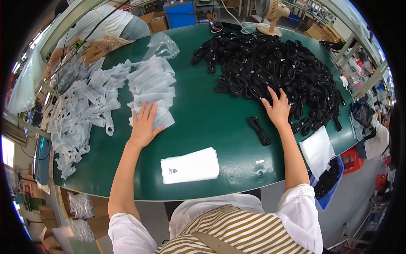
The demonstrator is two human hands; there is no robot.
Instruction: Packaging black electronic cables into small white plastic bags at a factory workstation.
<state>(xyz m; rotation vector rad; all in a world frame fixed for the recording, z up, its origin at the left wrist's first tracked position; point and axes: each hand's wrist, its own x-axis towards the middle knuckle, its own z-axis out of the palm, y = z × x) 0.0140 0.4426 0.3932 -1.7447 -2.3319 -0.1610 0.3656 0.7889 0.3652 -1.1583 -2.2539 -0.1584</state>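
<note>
My left hand (144, 126) lies flat with fingers spread on the near end of a row of overlapping translucent plastic bags (151, 84). Reaching to the near edge of a big heap of coiled black cables (270, 59), my right hand (278, 110) has its fingers apart, and I see nothing held in it. One bundled black cable (259, 131) lies alone on the green table, left of my right forearm. Between my arms, close to the front edge, rests a stack of flat white bags (190, 166) with a small dark print.
At the left spreads a pile of crumpled grey-white bags (84, 112). A beige fan (272, 17) stands at the far edge. White sheets (317, 148) overhang the right edge above a blue bin (325, 186) of black items. A person (101, 25) bends over at far left.
</note>
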